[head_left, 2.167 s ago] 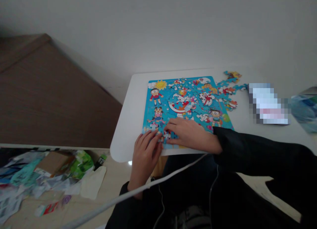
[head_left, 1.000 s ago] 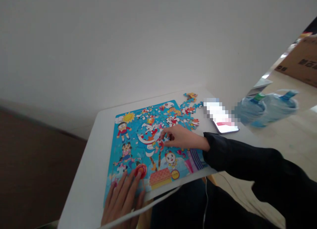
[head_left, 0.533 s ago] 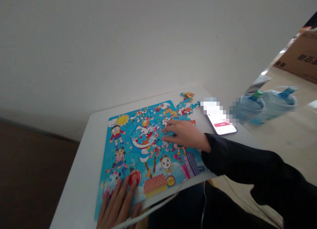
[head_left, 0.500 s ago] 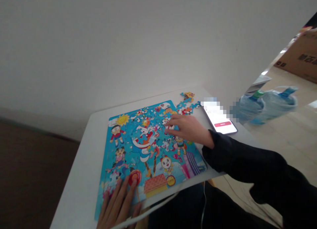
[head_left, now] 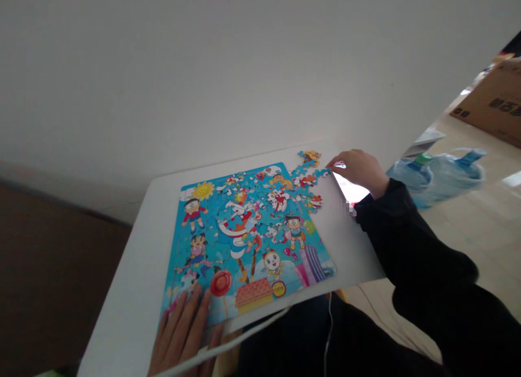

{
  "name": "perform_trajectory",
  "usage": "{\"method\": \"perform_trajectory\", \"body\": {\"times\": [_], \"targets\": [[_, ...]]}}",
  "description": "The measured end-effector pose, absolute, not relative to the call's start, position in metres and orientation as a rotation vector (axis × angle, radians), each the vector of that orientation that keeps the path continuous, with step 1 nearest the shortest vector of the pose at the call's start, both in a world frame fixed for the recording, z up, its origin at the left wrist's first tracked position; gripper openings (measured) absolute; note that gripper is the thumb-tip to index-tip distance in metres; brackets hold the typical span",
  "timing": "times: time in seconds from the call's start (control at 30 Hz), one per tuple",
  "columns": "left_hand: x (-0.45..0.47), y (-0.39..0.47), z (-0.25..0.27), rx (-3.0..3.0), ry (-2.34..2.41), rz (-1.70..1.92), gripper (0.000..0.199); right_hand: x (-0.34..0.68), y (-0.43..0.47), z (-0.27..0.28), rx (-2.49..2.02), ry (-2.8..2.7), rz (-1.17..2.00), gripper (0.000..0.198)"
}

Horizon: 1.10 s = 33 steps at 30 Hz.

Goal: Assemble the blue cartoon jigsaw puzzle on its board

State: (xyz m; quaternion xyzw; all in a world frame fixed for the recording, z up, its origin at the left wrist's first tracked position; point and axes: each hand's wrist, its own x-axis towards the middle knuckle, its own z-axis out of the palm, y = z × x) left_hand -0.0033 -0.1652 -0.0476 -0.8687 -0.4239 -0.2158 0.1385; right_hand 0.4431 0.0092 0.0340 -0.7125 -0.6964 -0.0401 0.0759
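Note:
A blue cartoon jigsaw puzzle (head_left: 256,282) lies on the white table, with loose pieces scattered over its middle and upper part. My left hand (head_left: 183,328) rests flat on its lower left corner, fingers stretched out. Beyond the puzzle's right edge, my right hand (head_left: 360,170) is closed in a pinch, its fingertips on a blue puzzle piece (head_left: 323,172) at the edge of a cluster of loose pieces (head_left: 307,178). Whether that piece is lifted I cannot tell. Below this hand is a phone (head_left: 352,192) with a lit screen, partly covered by the hand and sleeve.
The white table (head_left: 118,301) stands against a pale wall (head_left: 228,83). A white cable (head_left: 232,341) crosses in front of the near edge. On the floor to the right are large water bottles (head_left: 456,176) and a cardboard box (head_left: 492,102).
My right hand has moved from over the puzzle to the right and away from me, to the loose pieces by the phone. My left hand stays on the lower left corner.

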Motion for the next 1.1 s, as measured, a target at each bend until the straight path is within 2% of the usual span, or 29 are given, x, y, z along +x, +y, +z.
{"method": "perform_trajectory", "body": {"times": [0.27,0.57,0.77,0.87,1.1], "targets": [[-0.003,-0.176,-0.046,-2.463,-1.336,-0.620,0.066,0.424,0.017,0.015,-1.968,-2.375,-0.038,0.032],[0.011,-0.179,-0.041,-2.498,-1.325,-0.604,0.062,0.403,0.012,0.025,-1.754,-2.346,-0.060,0.030],[0.019,-0.181,-0.041,-2.466,-1.337,-0.578,0.061,0.341,-0.019,0.039,-1.396,-2.578,0.385,0.037],[0.021,-0.182,-0.040,-2.453,-1.337,-0.576,0.059,0.320,-0.033,0.036,-1.243,-2.735,0.427,0.041],[0.023,-0.184,-0.039,-2.457,-1.363,-0.594,0.055,0.321,-0.026,0.026,-1.179,-2.729,0.606,0.035]]}}
